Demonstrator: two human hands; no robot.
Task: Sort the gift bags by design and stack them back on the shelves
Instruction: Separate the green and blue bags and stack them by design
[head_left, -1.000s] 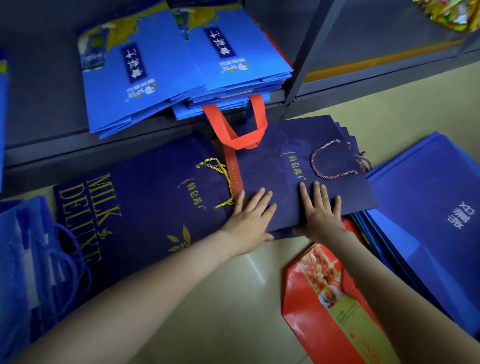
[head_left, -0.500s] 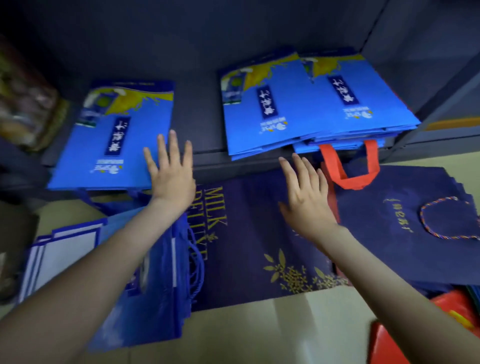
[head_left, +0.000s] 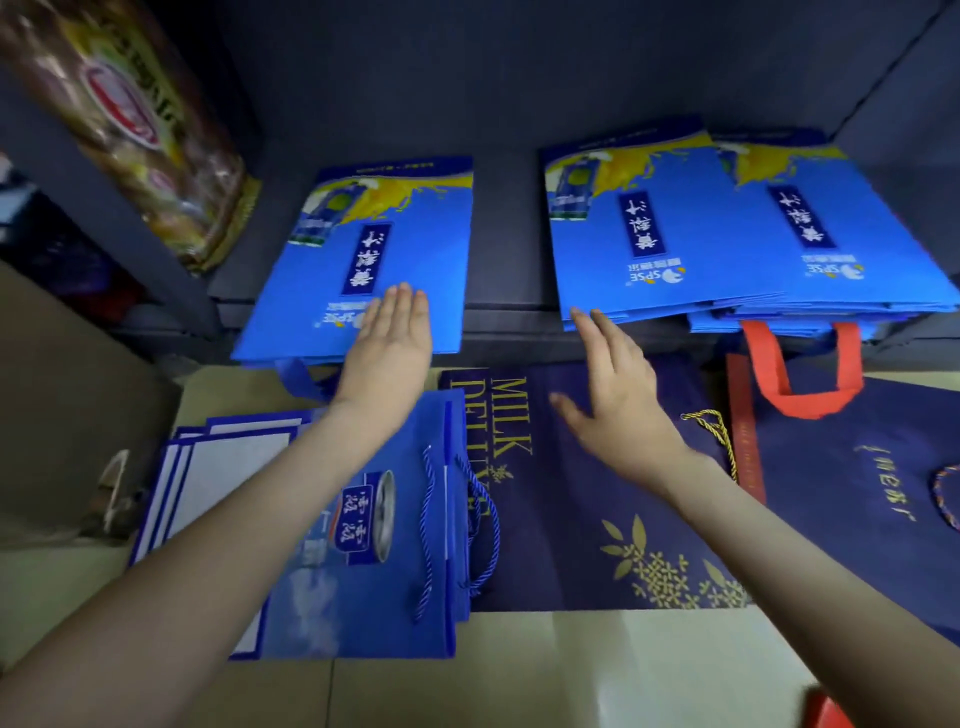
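Bright blue gift bags with yellow splashes lie flat on the dark bottom shelf (head_left: 509, 306): one stack at the left (head_left: 384, 249), two overlapping stacks at the right (head_left: 675, 234). My left hand (head_left: 389, 343) lies flat, fingers straight, on the near edge of the left stack. My right hand (head_left: 618, 400) is open in the air, fingertips close to the front edge of the right stack. On the floor below lie a navy "MILK DELUXE" bag (head_left: 576, 483), a blue bag with a tin picture (head_left: 363, 525) and a navy bag with a red handle (head_left: 852, 457).
A bundle of shiny wrapped goods (head_left: 130, 119) leans on the shelf at the upper left. A shelf upright (head_left: 130, 234) stands left of the stacks. Pale floor tiles (head_left: 519, 670) show in front. A red item (head_left: 826, 712) peeks in at the bottom right.
Both hands left the navy bags on the floor and moved up and left to the shelf. The left hand now rests on the left blue stack; the right hand nears the right stack.
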